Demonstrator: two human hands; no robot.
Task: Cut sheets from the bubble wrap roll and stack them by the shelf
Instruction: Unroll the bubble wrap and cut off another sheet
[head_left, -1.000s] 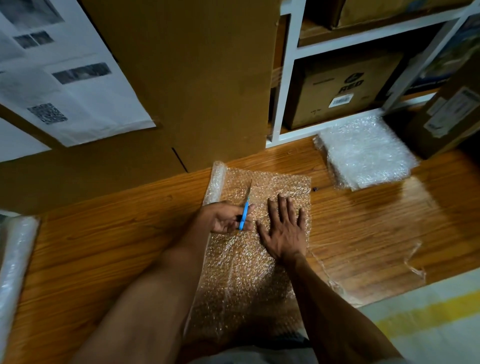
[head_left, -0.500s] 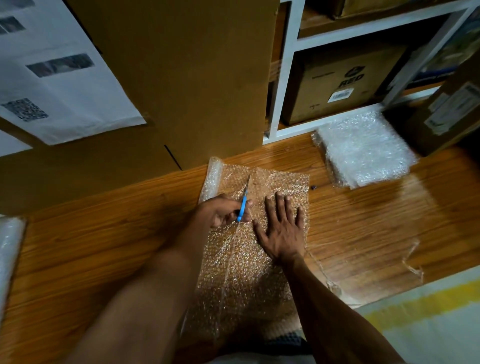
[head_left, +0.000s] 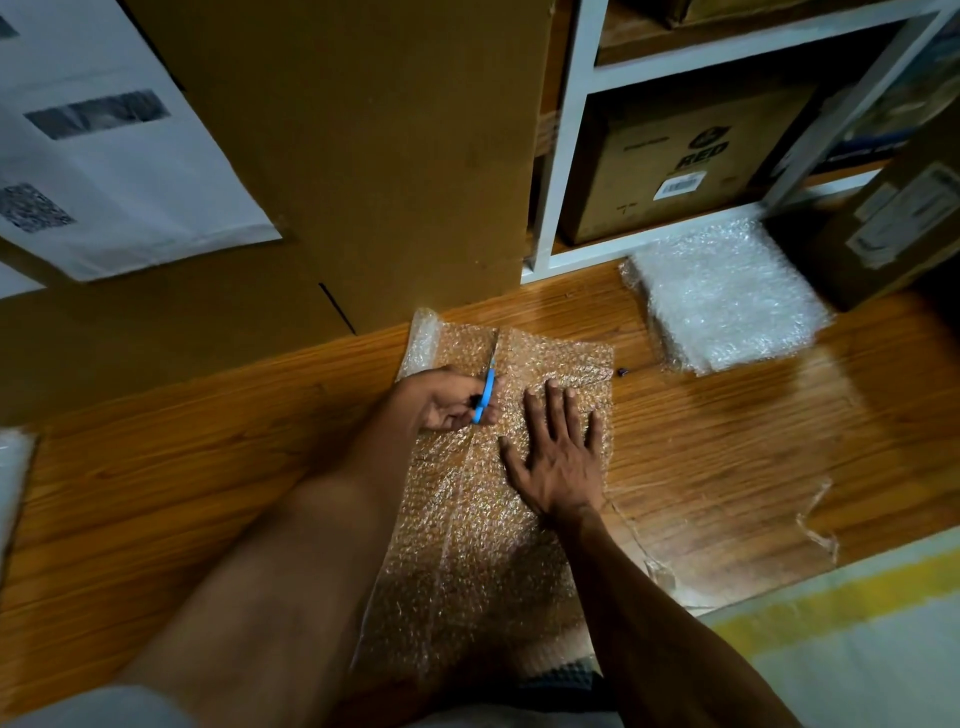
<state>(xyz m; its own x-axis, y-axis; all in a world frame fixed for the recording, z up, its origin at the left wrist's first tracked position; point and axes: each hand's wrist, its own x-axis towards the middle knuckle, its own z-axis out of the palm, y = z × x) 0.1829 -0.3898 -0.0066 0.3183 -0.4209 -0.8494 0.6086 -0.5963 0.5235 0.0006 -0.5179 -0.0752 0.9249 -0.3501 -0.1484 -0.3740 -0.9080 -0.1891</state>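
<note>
Bubble wrap (head_left: 467, 519) lies spread flat on the wood floor (head_left: 182, 493) in front of me, its far end close to the big cardboard box (head_left: 363, 156). My left hand (head_left: 449, 402) is curled round blue-handled scissors (head_left: 485, 395), blades pointing away along the cut line. My right hand (head_left: 558, 457) lies flat with fingers spread, pressing the sheet just beside the blades. I judge the cutting step nearly through. Next I should finish the last stretch to the far edge, then carry the sheet to the stack (head_left: 727, 296) by the white shelf (head_left: 566, 182).
</note>
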